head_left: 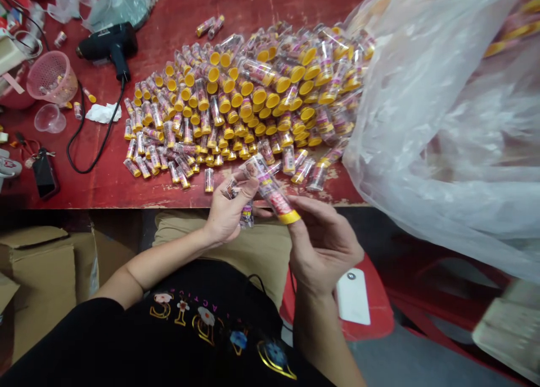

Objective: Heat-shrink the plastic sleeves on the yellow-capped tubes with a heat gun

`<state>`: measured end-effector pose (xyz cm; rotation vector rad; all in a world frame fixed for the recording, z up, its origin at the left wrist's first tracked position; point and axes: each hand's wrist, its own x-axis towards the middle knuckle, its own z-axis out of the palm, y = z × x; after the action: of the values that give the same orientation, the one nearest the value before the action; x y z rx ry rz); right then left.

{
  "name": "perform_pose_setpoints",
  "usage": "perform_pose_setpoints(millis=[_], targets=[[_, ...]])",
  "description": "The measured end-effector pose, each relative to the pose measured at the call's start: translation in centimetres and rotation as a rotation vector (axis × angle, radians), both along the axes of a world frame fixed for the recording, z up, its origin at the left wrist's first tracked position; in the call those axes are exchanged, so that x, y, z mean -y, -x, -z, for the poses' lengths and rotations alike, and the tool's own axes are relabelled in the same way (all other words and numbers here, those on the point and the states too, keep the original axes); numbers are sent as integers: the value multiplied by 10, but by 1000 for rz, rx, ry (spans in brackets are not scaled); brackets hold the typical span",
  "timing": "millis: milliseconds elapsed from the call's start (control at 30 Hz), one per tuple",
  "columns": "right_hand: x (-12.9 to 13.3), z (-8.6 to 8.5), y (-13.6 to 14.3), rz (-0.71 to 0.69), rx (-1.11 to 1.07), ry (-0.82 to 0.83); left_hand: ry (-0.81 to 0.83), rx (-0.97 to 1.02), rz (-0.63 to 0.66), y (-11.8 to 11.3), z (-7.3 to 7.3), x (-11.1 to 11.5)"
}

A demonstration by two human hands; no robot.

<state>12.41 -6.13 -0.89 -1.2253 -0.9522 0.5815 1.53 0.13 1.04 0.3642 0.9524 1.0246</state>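
My right hand (323, 243) grips a clear tube (273, 193) by its yellow-capped lower end, between thumb and fingers. The tube is tilted, with its cap toward me, and has a printed clear plastic sleeve around it. At its upper end, the thumb and fingers of my left hand (228, 210) are closed on printed plastic sleeves (247, 215), some hanging below the palm. Whether my left hand also presses on the tube is hard to tell. Just beyond my hands, a large heap of similar yellow-capped tubes (247, 108) lies on the red table (172, 7).
A big translucent plastic bag (405, 122) covers the table's right side. On the left are a heat gun (112, 44) with a looping cord, a pink basket (53, 75), a clear cup (49, 118) and a black phone (45, 173). A white phone (353, 297) rests on a red stool (379, 319).
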Motion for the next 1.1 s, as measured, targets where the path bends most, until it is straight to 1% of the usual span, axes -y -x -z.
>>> perform_pose_setpoints(millis=[67,100,200,333,467,600,800,967,1033,1100], targets=[[-1,0,-2,-45,56,9,1,-5,35,-1,0,4],[-2,0,-2,-46,94,15,-4,-7,49,-1,1,6],[-7,-1,0,19,184,17,-53,7,60,-3,4,12],[-11,3,1,111,212,0,-121,5,67,-2,11,15],[-13,8,1,126,243,-90,-155,-35,92,-2,14,14],[-15,11,1,149,234,-124,-179,-17,111,-2,12,13],[-17,12,3,184,214,-82,-162,-2,130,-2,13,12],[-20,16,7,191,152,-34,-111,10,100,-3,14,6],[-30,19,3,184,119,-10,-77,50,86,-3,15,-1],[-54,23,-7,176,109,-25,0,89,62,-2,17,-11]])
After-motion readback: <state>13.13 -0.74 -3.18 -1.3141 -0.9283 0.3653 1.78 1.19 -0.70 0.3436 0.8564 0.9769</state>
